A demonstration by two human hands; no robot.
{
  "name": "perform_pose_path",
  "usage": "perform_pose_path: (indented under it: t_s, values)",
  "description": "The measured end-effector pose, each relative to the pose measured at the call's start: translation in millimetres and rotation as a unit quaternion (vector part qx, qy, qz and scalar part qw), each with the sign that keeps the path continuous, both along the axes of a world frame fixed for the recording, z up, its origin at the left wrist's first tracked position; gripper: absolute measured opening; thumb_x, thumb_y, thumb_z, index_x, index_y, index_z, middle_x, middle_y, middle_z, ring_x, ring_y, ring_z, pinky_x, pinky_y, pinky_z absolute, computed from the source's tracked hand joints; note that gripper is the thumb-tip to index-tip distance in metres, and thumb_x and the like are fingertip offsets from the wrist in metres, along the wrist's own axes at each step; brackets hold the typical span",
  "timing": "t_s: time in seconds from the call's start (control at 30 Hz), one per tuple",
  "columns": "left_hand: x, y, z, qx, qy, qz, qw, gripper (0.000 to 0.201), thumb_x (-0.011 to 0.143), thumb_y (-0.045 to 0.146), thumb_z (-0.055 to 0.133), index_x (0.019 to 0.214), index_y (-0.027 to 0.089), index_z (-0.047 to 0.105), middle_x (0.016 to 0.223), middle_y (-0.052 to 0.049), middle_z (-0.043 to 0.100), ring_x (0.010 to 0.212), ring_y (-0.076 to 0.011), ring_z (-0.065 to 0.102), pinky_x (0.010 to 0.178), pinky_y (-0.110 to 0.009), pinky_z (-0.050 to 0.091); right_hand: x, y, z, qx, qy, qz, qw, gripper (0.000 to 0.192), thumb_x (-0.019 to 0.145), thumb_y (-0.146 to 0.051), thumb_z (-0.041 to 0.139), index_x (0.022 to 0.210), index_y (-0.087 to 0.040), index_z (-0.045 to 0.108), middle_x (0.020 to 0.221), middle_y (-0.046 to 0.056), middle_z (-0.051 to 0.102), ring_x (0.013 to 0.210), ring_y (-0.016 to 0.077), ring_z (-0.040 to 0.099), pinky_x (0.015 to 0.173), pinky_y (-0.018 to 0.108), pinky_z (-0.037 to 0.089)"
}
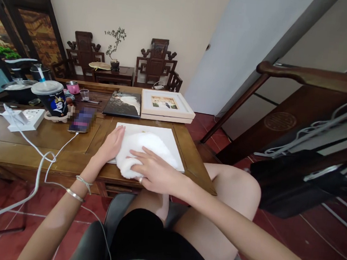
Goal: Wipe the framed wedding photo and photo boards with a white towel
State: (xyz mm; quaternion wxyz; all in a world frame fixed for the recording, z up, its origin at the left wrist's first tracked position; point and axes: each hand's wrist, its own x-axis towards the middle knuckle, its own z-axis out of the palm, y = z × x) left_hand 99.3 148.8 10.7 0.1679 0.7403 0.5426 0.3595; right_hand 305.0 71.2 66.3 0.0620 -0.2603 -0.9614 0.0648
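White cloth point(142, 151) bunched on white board point(172, 140) at desk's point(67, 144) near edge. Right hand point(152, 171) flat on it, fingers spread, not gripping. Left hand point(112, 142) open at cloth's 9 o'clock, touching. Phone point(82, 121) at 10 o'clock.

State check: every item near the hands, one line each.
left hand: flat, pressing the towel's left edge
right hand: flat on the towel
white towel: bunched on the white board
white board: flat on the desk
phone: plugged into a cable
lidded cup: upright, straw in
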Motion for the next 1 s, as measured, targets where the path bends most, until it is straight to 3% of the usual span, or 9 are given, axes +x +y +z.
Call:
perform_pose_path:
  t_s: [0.2,0.3,0.4,0.57,0.73,0.87,1.0]
  values:
    - [2.6,1.0,-6.6,-0.003,0.102,-0.036,0.994,0.052,0.101,0.038,0.021,0.126,0.01,0.056,0.145,-0.019,0.05,0.143,-0.0281,0.036,0.117,-0.048,0.03,17.8,12.6,-1.6,0.022,0.018,-0.089,0.996,0.033,0.084,-0.011,0.049,0.109,-0.017,0.07,0.132,0.017,0.061,0.127,0.0274,0.053,0.112,0.048,0.032]
    - [1.5,2.3,-6.7,-0.001,0.12,-0.041,0.992,0.051,0.101,0.037,0.022,0.124,0.009,0.057,0.144,-0.02,0.05,0.142,-0.029,0.037,0.117,-0.048,0.03,12.0,43.1,-5.8,0.023,0.035,-0.165,0.985,0.031,0.089,-0.017,0.046,0.111,-0.017,0.069,0.112,0.014,0.07,0.107,0.0286,0.062,0.096,0.042,0.044]
    - [1.1,2.6,-5.9,0.006,0.124,-0.045,0.991,0.049,0.101,0.036,0.023,0.121,0.009,0.059,0.142,-0.019,0.052,0.141,-0.0297,0.038,0.117,-0.049,0.03,-2.3,82.3,-6.6,-0.017,0.082,-0.225,0.971,0.031,0.095,-0.028,0.042,0.106,-0.017,0.069,0.101,0.012,0.072,0.096,0.0278,0.065,0.084,0.035,0.046]
    - [1.6,1.7,-3.6,0.015,0.121,-0.046,0.992,0.048,0.1,0.035,0.024,0.117,0.012,0.061,0.14,-0.018,0.054,0.139,-0.0288,0.042,0.117,-0.048,0.03,-41.8,136.8,-2.2,-0.069,0.158,-0.214,0.961,0.036,0.097,-0.037,0.041,0.102,-0.016,0.069,0.11,0.011,0.072,0.1,0.0265,0.063,0.088,0.033,0.043]
    - [0.2,3.4,-5.9,0.03,0.114,-0.051,0.992,0.048,0.1,0.036,0.025,0.119,0.011,0.061,0.14,-0.017,0.055,0.138,-0.0285,0.043,0.117,-0.047,0.031,-63.3,153.1,1.1,-0.085,0.154,-0.189,0.966,0.035,0.096,-0.038,0.043,0.098,-0.016,0.07,0.11,0.011,0.072,0.097,0.0255,0.063,0.089,0.032,0.042]
    - [-1.1,4.5,-8.2,0.025,0.125,-0.052,0.99,0.049,0.1,0.036,0.023,0.12,0.011,0.06,0.141,-0.017,0.053,0.139,-0.0289,0.041,0.117,-0.049,0.031,-40.4,148.0,0.4,-0.106,0.174,-0.195,0.959,0.034,0.095,-0.038,0.045,0.099,-0.016,0.07,0.111,0.01,0.071,0.101,0.0249,0.062,0.091,0.032,0.042]
    - [-0.5,3.3,-7.5,0.014,0.132,-0.053,0.99,0.049,0.1,0.035,0.023,0.119,0.009,0.06,0.14,-0.019,0.053,0.141,-0.0293,0.039,0.117,-0.048,0.03,9.9,141.1,-7.1,-0.119,0.211,-0.249,0.938,0.036,0.094,-0.041,0.045,0.102,-0.015,0.069,0.119,0.012,0.069,0.108,0.0269,0.06,0.097,0.035,0.04]
